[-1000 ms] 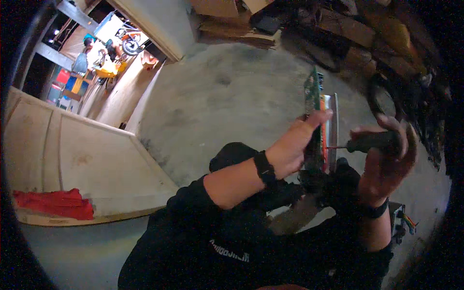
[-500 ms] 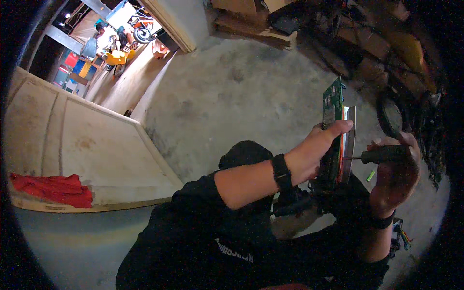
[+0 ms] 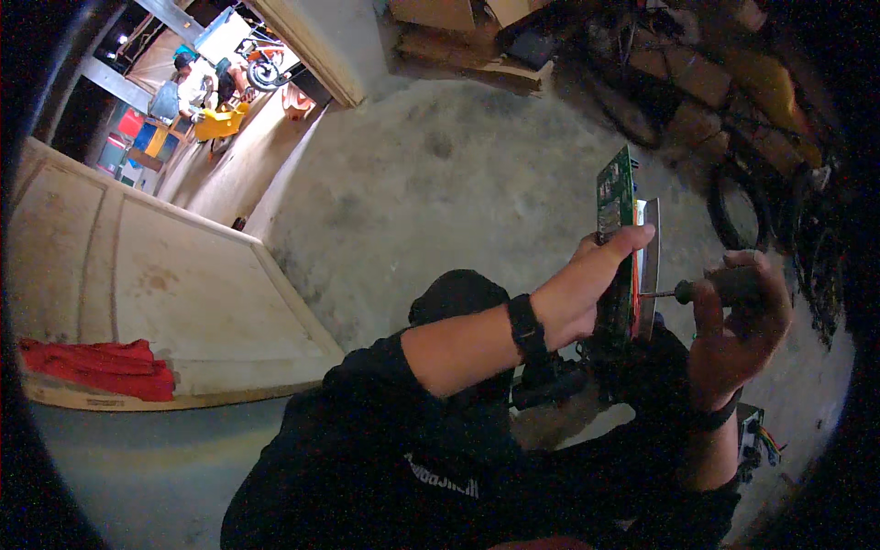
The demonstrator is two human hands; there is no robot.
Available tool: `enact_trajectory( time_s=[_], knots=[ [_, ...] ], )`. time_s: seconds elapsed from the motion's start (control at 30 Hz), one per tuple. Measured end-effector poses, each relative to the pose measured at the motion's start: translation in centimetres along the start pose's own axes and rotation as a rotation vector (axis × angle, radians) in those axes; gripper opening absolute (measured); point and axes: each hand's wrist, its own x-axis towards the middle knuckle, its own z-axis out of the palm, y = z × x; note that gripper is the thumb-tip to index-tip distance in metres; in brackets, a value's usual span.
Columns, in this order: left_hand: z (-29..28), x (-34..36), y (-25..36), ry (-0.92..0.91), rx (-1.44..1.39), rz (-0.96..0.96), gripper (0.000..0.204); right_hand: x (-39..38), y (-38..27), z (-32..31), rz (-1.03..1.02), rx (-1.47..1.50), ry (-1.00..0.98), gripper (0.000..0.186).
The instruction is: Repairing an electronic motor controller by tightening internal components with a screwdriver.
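Above the person's lap: green circuit board [image 3: 616,197], upright, risen slightly since a second ago. Left hand [image 3: 587,289] pinches its near edge; right hand [image 3: 733,330], fisted around screwdriver [image 3: 706,291], tip now against the board's metal plate [image 3: 649,266].

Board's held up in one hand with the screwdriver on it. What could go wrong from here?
The left hand alone holds the green circuit board upright in the air, so sideways pressure could twist it loose. The screwdriver in the right hand points toward the left hand's fingers; a slip might jab them.
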Motion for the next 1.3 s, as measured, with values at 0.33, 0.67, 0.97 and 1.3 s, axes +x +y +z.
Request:
enact_trajectory(
  time_s=[0.33,0.67,0.97,1.3],
  knots=[
    [0.0,-0.2,0.3,-0.019,-0.011,-0.034,0.046,1.7,-0.5,0.9,-0.074,0.297,-0.119,0.045],
    [-0.1,0.2,-0.2,-0.028,-0.078,0.08,0.042,0.4,-0.8,0.7,-0.157,0.079,-0.04,0.048],
    [0.0,-0.1,0.4,0.004,0.046,-0.009,0.046,1.0,-1.6,1.7,-0.08,-0.181,0.007,0.049],
    [0.0,-0.4,0.5,0.003,0.048,0.002,0.052,0.2,-0.8,-1.3,0.439,0.352,-0.218,0.053]
  ],
)
